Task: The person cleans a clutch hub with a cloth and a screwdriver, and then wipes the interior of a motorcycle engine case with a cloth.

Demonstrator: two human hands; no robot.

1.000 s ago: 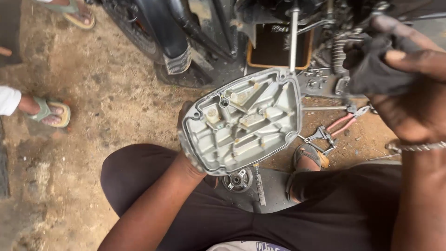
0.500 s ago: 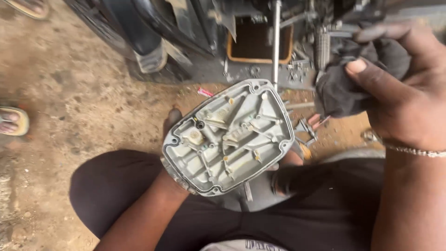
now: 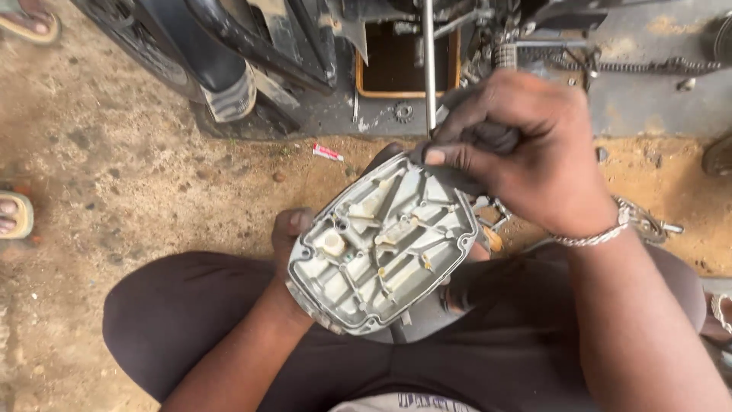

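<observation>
The left hand [image 3: 293, 252] cradles the grey metal engine cover [image 3: 381, 244] at centre frame, its grip closed around the nine o'clock edge. The right hand [image 3: 526, 149] pinches a dark rag [image 3: 465, 156] against the cover's one o'clock rim.

The ground [image 3: 114, 175] is bare packed dirt, brown and pebbly, turning to sandy orange earth [image 3: 679, 175] on the right. A small red-and-white tube [image 3: 328, 152] lies on the dirt near the middle. Behind it a darker, oil-stained patch [image 3: 335, 122] carries a small toothed sprocket [image 3: 403, 112] and the parts of a motorcycle [image 3: 252, 61] (its tyre at the top left). A drive chain [image 3: 648, 67] lies across grey concrete [image 3: 656, 107] at the top right. A sandalled foot [image 3: 14, 215] stands at the left edge.
</observation>
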